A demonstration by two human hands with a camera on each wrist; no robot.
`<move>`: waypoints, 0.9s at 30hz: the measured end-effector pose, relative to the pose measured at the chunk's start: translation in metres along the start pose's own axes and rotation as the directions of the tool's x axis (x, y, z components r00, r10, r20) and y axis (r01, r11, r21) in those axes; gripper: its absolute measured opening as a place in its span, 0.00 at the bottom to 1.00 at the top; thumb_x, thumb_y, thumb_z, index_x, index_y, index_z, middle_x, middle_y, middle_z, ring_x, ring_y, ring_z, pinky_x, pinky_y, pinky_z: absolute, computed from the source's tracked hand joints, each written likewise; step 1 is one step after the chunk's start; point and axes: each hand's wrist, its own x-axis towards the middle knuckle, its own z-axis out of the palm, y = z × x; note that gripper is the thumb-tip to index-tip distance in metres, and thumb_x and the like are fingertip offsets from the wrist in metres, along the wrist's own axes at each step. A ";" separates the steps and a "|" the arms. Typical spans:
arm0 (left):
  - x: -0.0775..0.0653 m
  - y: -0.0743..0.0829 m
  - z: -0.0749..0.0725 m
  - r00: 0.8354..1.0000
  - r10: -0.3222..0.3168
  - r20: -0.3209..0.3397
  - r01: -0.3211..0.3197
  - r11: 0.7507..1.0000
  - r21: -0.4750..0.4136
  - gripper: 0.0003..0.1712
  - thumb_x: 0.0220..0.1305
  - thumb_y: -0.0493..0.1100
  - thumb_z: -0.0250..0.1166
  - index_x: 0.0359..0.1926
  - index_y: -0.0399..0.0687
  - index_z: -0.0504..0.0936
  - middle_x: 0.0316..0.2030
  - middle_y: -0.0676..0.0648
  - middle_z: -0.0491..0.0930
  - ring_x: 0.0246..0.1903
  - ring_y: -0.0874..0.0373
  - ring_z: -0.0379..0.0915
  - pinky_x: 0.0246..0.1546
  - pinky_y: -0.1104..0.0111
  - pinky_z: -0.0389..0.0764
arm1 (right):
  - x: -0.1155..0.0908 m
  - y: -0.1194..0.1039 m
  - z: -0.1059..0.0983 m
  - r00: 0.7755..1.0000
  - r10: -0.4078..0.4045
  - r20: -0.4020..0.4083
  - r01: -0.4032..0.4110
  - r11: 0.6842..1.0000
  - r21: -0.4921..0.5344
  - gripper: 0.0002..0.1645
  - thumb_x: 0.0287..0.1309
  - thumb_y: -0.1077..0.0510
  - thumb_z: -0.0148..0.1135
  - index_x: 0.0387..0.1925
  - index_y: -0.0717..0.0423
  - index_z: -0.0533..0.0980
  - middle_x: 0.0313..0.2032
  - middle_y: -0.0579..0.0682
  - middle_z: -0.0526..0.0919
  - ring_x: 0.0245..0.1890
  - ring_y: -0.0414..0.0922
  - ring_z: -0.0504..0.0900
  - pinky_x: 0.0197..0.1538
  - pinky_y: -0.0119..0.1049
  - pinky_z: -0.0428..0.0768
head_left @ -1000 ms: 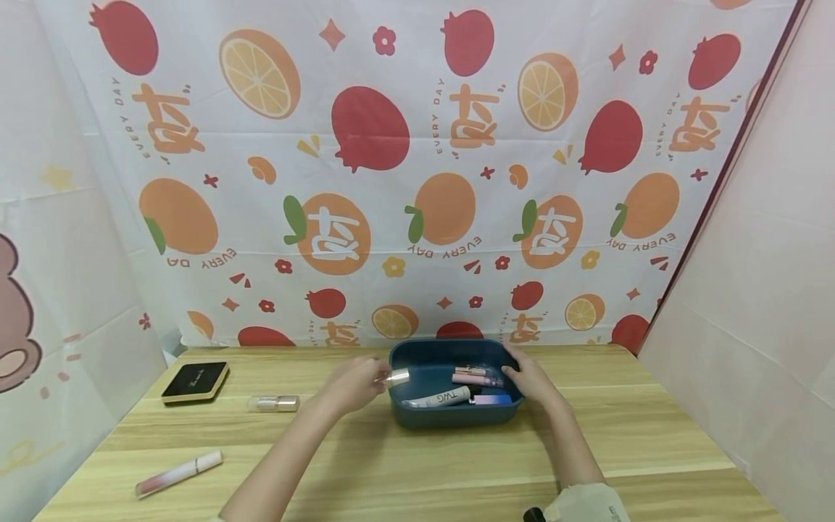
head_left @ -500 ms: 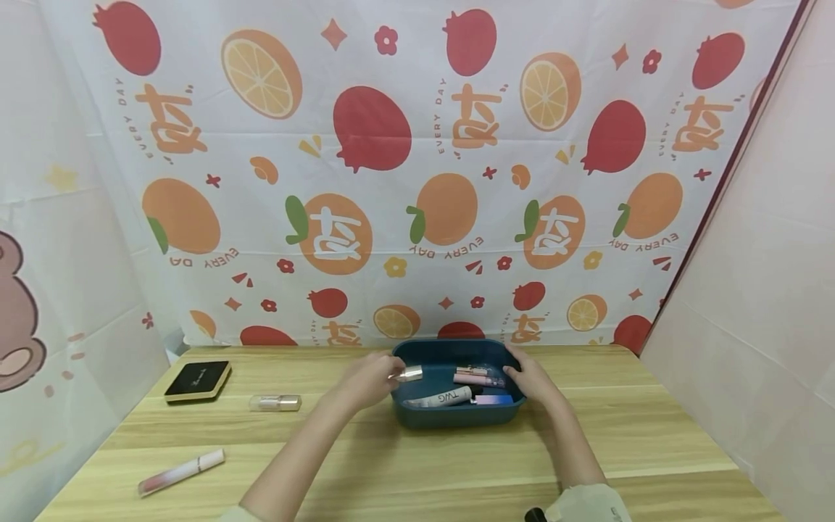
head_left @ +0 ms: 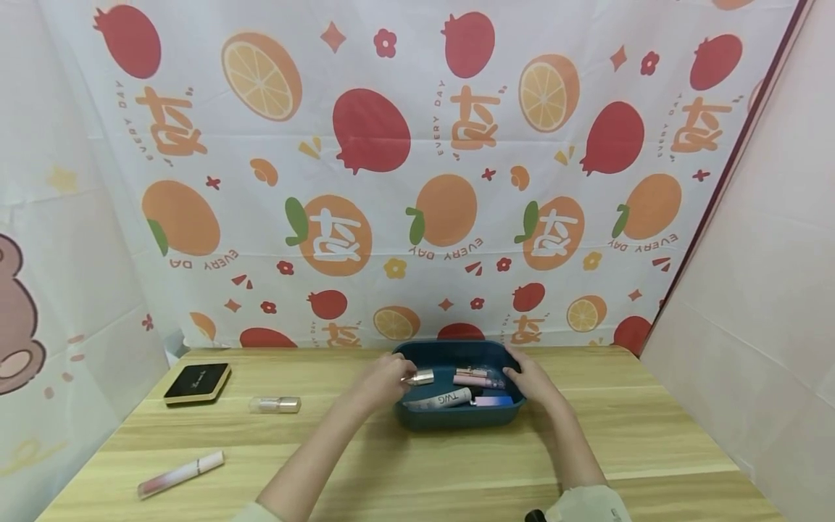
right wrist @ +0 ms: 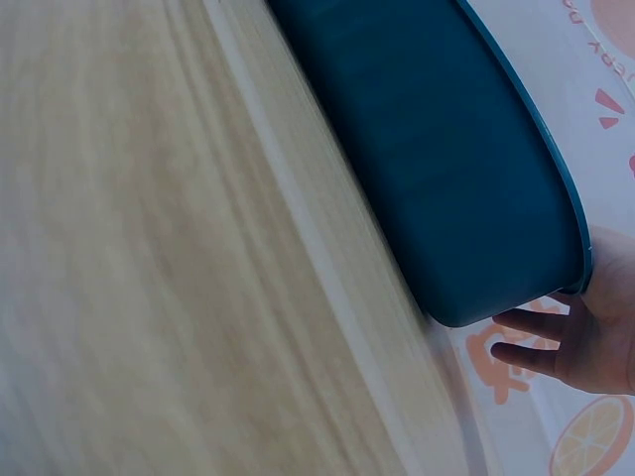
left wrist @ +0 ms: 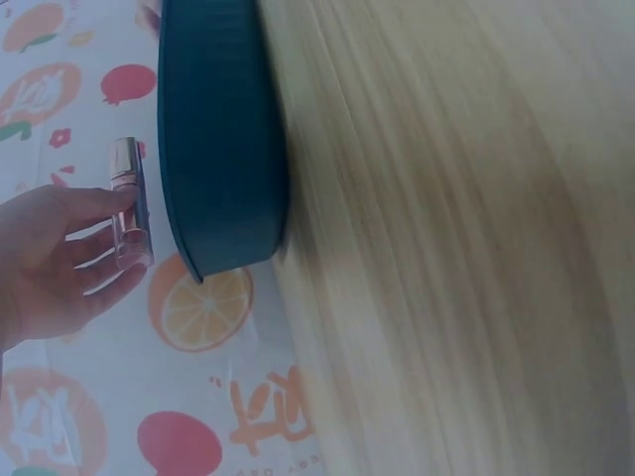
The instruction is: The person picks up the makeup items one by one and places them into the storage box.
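My left hand (head_left: 383,381) pinches a small lip gloss tube (head_left: 424,377) between thumb and fingers, over the left end of a dark blue bin (head_left: 457,419). In the left wrist view the tube (left wrist: 126,198) shows a gold cap and a clear body, held above the rim. At the bin's right end my right hand (head_left: 531,377) grips the rim, thumb inside and fingers along the outer wall. Inside the bin lie a white tube marked TWG (head_left: 443,399), a pink-to-blue tube (head_left: 492,401) and slim pink tubes (head_left: 471,380).
On the wooden table (head_left: 417,478), left of the bin, are a black and gold compact (head_left: 198,383), a clear tube with a gold cap (head_left: 275,404) and a pink-and-white lip gloss (head_left: 180,474). A fruit-print curtain (head_left: 404,290) hangs directly behind the bin.
My left hand has moved right with the lip gloss tube, from the bin's left edge to over its inside. The right hand has kept its place on the rim.
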 end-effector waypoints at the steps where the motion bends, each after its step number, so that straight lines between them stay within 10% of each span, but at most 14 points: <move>1: 0.000 0.001 0.001 1.000 -0.002 0.000 0.002 1.000 0.000 0.09 0.48 0.32 0.67 0.34 0.42 0.83 0.26 0.50 0.74 0.29 0.54 0.70 0.29 0.63 0.74 | 0.000 0.000 0.000 1.000 -0.002 -0.001 0.002 1.000 -0.002 0.33 0.62 0.63 0.52 0.67 0.62 0.56 0.63 0.65 0.59 0.63 0.62 0.56 0.60 0.57 0.55; 27: 0.012 0.007 0.014 1.000 -0.013 -0.015 0.013 1.000 -0.013 0.08 0.49 0.32 0.66 0.34 0.41 0.83 0.27 0.49 0.73 0.28 0.55 0.68 0.31 0.63 0.73 | 0.001 0.002 0.000 1.000 -0.002 0.006 0.002 1.000 0.005 0.33 0.62 0.62 0.52 0.67 0.61 0.56 0.64 0.63 0.58 0.63 0.61 0.55 0.60 0.57 0.55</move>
